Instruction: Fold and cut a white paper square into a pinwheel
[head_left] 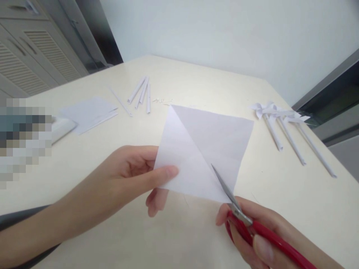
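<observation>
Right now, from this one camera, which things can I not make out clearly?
All in the head view:
- Left hand: the held paper hides part of its fingers.
- Scissors: one blade is out of sight, apparently behind the paper; the bottom edge cuts off the handle.
- Small scraps: too small and blurred to tell their shapes.
- Paper stack: sheets overlap, so I cannot count them.
- Pixelated patch: blocks mask what is there.
</observation>
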Motion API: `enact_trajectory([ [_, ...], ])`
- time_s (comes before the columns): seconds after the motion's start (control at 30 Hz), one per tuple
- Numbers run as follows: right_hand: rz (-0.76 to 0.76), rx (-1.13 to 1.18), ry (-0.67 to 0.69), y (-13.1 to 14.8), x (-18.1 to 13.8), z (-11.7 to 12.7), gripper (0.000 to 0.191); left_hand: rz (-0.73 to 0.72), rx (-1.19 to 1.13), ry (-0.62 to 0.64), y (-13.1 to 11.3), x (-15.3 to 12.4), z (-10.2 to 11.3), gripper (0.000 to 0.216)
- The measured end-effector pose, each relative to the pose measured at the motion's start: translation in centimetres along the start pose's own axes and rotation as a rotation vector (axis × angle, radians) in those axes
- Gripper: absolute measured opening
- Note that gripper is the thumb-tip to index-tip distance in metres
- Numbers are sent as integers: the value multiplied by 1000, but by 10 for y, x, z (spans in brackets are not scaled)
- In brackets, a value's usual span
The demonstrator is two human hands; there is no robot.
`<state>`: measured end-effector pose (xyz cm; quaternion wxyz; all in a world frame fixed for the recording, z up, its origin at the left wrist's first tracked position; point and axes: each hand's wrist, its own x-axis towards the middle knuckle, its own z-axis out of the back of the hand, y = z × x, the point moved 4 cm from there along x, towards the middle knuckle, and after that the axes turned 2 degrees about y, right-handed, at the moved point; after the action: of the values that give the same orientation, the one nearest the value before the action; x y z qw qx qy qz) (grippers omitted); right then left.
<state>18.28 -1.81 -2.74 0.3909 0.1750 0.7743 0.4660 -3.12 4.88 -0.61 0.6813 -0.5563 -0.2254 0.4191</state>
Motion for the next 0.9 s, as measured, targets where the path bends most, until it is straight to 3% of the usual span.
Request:
enact_trajectory([
  [0.4, -19, -17, -85, 5, -6, -2, 50, 39, -1, -15, 11, 0, 1, 33],
  [0.63, 26, -13, -5, 2, -2, 4, 44, 210, -110, 104, -1, 1, -9, 31],
  [0.9, 94, -198, -100, 2, -6, 6, 39, 217, -217, 150, 9, 4, -12, 31],
])
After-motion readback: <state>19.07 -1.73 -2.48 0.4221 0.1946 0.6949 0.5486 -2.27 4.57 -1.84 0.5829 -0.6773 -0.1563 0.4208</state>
